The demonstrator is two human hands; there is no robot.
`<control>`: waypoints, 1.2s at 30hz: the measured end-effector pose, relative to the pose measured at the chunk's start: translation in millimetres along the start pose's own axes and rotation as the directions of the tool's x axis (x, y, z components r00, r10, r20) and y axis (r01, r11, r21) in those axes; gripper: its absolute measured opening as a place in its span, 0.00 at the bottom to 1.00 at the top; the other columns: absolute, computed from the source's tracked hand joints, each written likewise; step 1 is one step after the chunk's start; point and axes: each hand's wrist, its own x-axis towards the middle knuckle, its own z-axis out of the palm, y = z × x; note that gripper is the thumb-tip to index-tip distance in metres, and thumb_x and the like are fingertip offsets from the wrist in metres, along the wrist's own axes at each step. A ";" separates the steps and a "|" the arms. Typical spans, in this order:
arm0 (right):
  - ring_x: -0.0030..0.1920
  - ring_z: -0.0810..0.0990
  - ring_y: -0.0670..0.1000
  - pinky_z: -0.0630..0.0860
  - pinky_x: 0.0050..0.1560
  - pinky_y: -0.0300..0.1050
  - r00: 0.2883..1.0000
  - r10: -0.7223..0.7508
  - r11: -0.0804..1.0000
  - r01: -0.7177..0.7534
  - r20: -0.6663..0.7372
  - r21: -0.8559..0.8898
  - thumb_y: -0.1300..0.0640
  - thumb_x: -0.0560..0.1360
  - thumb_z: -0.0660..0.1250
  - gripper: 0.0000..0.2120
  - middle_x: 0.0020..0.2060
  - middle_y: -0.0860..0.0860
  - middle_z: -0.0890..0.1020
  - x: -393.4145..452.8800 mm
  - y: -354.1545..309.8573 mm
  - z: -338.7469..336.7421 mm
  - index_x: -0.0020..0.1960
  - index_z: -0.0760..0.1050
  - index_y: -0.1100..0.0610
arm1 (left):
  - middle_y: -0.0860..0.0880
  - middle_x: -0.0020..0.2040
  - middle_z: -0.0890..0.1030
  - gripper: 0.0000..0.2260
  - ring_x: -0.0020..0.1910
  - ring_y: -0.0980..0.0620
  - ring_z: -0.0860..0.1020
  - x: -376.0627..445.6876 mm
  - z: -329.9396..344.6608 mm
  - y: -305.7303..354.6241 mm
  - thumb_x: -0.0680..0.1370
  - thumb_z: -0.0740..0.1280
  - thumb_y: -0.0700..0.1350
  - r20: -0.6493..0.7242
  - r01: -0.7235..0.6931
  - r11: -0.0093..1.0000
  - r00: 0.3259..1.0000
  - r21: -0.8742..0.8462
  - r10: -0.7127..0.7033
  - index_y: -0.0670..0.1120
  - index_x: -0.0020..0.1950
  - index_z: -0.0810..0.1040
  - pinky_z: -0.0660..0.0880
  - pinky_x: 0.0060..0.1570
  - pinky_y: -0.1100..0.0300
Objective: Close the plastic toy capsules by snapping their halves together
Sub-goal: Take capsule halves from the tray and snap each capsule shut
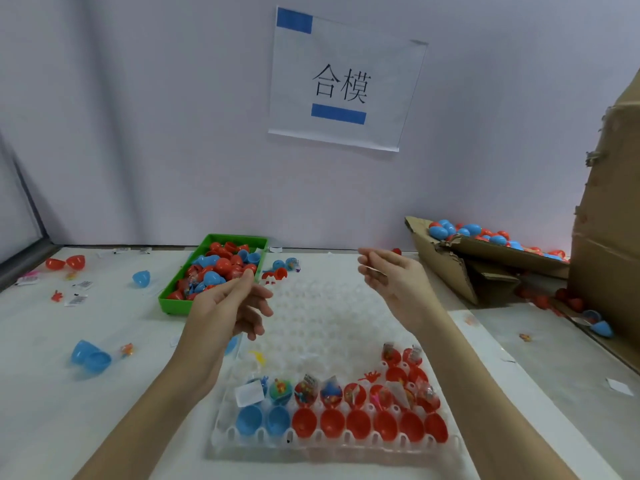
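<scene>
The tabletop [104, 393] is white. On it a clear, dimpled tray [311, 306] holds a near row of open capsule halves [332, 424]: two blue at the left, six red to the right. A bright green bin [211, 239] holds red and blue halves. The brown cardboard box [446, 265] holds red-and-blue capsules. The white wall sign [346, 81] bears black characters and blue tape strips.

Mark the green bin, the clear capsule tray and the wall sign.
green bin [172, 304]: head view, near rim.
clear capsule tray [322, 306]: head view, bare middle cells.
wall sign [341, 85]: head view, printed characters.
</scene>
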 end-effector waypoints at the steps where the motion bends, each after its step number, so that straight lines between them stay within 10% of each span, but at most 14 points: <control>1: 0.46 0.86 0.51 0.82 0.45 0.38 0.998 -0.055 0.982 0.058 0.019 -0.179 0.62 0.83 0.65 0.09 0.45 0.54 0.87 -11.5 3.5 -0.5 0.56 0.84 0.59 | 0.41 0.38 0.83 0.19 0.30 0.48 0.78 0.4 -0.6 -0.2 0.82 0.65 0.54 -0.004 -0.005 1.000 1.000 0.006 0.005 0.44 0.41 0.86 0.76 0.30 0.60; 7: 0.41 0.85 0.44 0.79 0.40 0.34 0.945 -0.205 0.700 0.322 0.254 -0.637 0.60 0.82 0.67 0.08 0.41 0.46 0.87 -47.0 5.3 -2.1 0.53 0.85 0.53 | 0.43 0.38 0.84 0.16 0.31 0.50 0.78 4.6 -5.2 -5.7 0.84 0.65 0.51 -0.031 -0.008 0.995 0.999 0.102 0.011 0.42 0.46 0.85 0.76 0.31 0.60; 12: 0.44 0.81 0.39 0.75 0.44 0.30 0.929 -0.050 0.310 0.363 0.367 -0.878 0.56 0.80 0.70 0.06 0.45 0.38 0.84 -41.5 7.0 -21.8 0.51 0.84 0.46 | 0.48 0.36 0.85 0.13 0.29 0.56 0.77 8.9 -6.6 -16.2 0.85 0.65 0.47 -0.056 -0.017 0.954 0.998 0.299 0.035 0.43 0.46 0.85 0.75 0.27 0.65; 17: 0.45 0.80 0.41 0.75 0.41 0.34 0.938 0.153 0.158 0.288 0.311 -0.945 0.50 0.77 0.74 0.04 0.45 0.38 0.82 -39.0 -11.9 -53.7 0.50 0.83 0.40 | 0.48 0.37 0.85 0.15 0.29 0.55 0.77 11.1 -8.1 -17.8 0.85 0.65 0.48 -0.075 -0.013 0.956 0.997 0.292 0.036 0.45 0.44 0.85 0.76 0.28 0.65; 31: 0.45 0.78 0.44 0.73 0.40 0.34 0.937 0.216 0.072 0.267 0.276 -0.961 0.49 0.75 0.75 0.05 0.46 0.42 0.82 -32.9 3.5 -56.0 0.51 0.84 0.46 | 0.46 0.37 0.84 0.16 0.30 0.53 0.78 5.8 1.0 -18.1 0.85 0.64 0.49 0.007 -0.010 0.954 1.000 0.299 0.008 0.43 0.44 0.85 0.76 0.27 0.64; 36: 0.45 0.81 0.41 0.75 0.41 0.34 0.954 -0.016 0.226 0.295 0.299 -0.928 0.49 0.75 0.76 0.04 0.44 0.40 0.84 -35.2 -14.1 -60.5 0.48 0.83 0.46 | 0.47 0.40 0.85 0.11 0.34 0.52 0.80 -2.0 5.1 -11.8 0.81 0.68 0.49 0.066 -0.110 0.942 0.993 0.317 0.094 0.44 0.47 0.85 0.79 0.32 0.63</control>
